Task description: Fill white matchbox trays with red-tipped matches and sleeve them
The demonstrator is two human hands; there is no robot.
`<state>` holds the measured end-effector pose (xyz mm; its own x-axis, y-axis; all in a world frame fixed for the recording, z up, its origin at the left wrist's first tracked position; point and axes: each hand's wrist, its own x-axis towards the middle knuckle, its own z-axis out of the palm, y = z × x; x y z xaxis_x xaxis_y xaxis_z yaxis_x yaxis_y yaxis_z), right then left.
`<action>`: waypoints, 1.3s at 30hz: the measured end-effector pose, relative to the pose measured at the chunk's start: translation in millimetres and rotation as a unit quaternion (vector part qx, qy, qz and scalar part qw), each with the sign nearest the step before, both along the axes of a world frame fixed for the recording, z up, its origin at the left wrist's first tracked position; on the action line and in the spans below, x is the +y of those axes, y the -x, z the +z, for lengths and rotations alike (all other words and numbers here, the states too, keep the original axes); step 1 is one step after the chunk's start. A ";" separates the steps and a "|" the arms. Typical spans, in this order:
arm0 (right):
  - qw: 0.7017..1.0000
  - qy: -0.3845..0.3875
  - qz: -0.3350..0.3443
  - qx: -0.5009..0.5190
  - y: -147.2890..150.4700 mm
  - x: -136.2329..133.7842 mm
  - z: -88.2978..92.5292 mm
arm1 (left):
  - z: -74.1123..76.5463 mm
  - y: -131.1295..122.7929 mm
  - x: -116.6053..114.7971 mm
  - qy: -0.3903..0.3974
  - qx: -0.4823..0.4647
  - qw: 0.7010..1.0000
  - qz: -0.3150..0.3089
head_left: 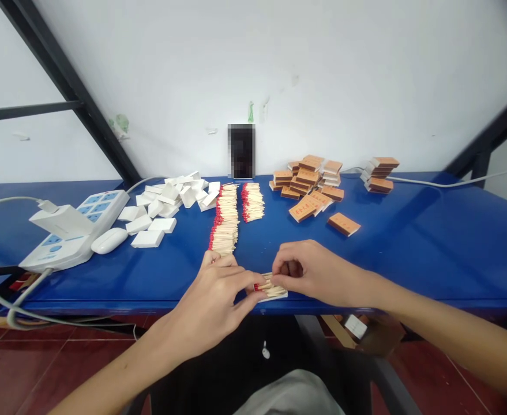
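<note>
At the near edge of the blue table my left hand and my right hand meet over a small white tray of red-tipped matches. Both hands are closed in a pinch on it, left fingers at its red-tipped end, right fingers on top. Just beyond my left hand lies a long row of loose matches, with a shorter bundle of matches beside it.
White inner trays are heaped at the left, next to a white power strip with cables and a white earbud case. Orange matchbox sleeves are piled at the right, with a small stack farther right. A wall stands behind.
</note>
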<state>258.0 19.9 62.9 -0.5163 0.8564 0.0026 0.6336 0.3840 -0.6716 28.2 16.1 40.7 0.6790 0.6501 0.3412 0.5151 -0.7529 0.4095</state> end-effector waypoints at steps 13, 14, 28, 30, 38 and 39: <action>1.000 -0.018 0.019 -0.004 -3.5 -2.9 -5.2 | -18.1 -5.8 -17.6 -0.180 -0.001 0.983 0.045; 0.999 -0.031 0.025 -0.013 -2.7 -3.3 -4.5 | -21.7 -5.7 -18.9 -0.194 -0.009 0.980 0.051; 0.998 0.000 0.045 -0.048 1.4 -5.6 1.8 | -41.4 6.4 -22.9 -0.233 0.000 0.972 0.041; 0.998 0.006 0.046 -0.030 2.4 -7.7 4.0 | -42.7 7.0 -23.7 -0.232 -0.012 0.972 0.047; 0.985 -0.155 -0.027 -0.072 -1.5 37.3 -3.2 | -47.2 4.6 -25.4 -0.229 -0.061 0.968 0.084; 0.977 -0.188 -0.042 -0.092 -1.7 48.2 -7.9 | -47.3 4.2 -25.5 -0.232 -0.062 0.967 0.084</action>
<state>259.8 68.1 54.9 -0.4648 0.8522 0.2402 0.7703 0.5230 -0.3648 23.9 -9.4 -6.6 0.5125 0.5060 0.6938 0.6151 -0.7801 0.1146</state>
